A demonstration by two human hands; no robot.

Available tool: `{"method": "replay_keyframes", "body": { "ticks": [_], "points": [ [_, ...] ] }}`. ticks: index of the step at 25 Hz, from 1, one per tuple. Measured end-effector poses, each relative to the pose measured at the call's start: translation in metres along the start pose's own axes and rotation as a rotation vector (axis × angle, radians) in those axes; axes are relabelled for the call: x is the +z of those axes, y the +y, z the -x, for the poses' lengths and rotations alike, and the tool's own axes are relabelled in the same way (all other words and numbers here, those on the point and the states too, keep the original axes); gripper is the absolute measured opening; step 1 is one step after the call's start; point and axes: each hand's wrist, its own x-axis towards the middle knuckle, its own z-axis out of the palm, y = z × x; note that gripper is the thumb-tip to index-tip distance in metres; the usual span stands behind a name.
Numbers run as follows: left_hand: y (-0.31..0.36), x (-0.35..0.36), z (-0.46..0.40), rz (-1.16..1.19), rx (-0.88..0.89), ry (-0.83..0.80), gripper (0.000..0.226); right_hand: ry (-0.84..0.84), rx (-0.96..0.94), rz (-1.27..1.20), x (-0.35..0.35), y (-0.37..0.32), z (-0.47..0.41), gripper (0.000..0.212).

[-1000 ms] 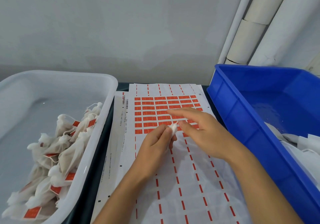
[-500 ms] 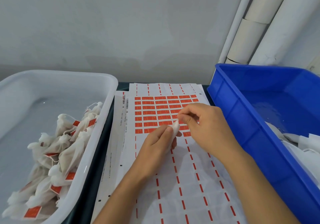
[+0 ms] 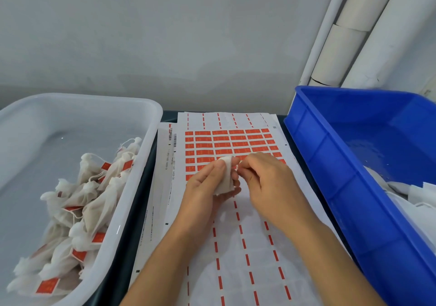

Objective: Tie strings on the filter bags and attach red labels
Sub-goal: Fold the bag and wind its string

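A small white filter bag is held upright in the left hand, clamped between the thumb on its near face and the fingers behind it, above the middle of the label sheet. The right hand is placed just beside it, its grip closed: thumb and forefinger are pinched together at the bag's upper right edge, though what is pinched there is too small to be made out. The red labels are seen in rows on the far part of the sheet, partly hidden by both hands; nearer, only short red dashes are left on the backing. The sheet is laid on a dark worktop. To the left, a white tub is filled with finished bags bearing strings and red tags. To the right, a blue crate is set against the sheet's edge, with loose white bags lying in its near corner. White pipes are stood against the wall behind the crate.
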Motion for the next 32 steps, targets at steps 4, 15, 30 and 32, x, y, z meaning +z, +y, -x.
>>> {"method": "replay_keyframes", "body": {
  "ticks": [4,15,30,32],
  "points": [
    [-0.001,0.006,0.0,-0.178,0.056,0.075,0.031,-0.07,-0.171,0.159,-0.009,-0.006,0.008,0.021],
    [-0.011,0.009,-0.001,-0.528,0.139,0.014,0.025,-0.131,-0.044,-0.207,-0.015,-0.005,-0.004,0.005],
    [-0.018,0.02,0.002,-0.588,0.233,0.275,0.017,-0.035,-0.015,-0.149,-0.003,-0.005,-0.008,0.012],
    [-0.016,0.02,0.003,-0.58,0.249,0.273,0.012,-0.025,0.051,-0.314,-0.005,0.0,-0.008,0.012]
  ]
}}
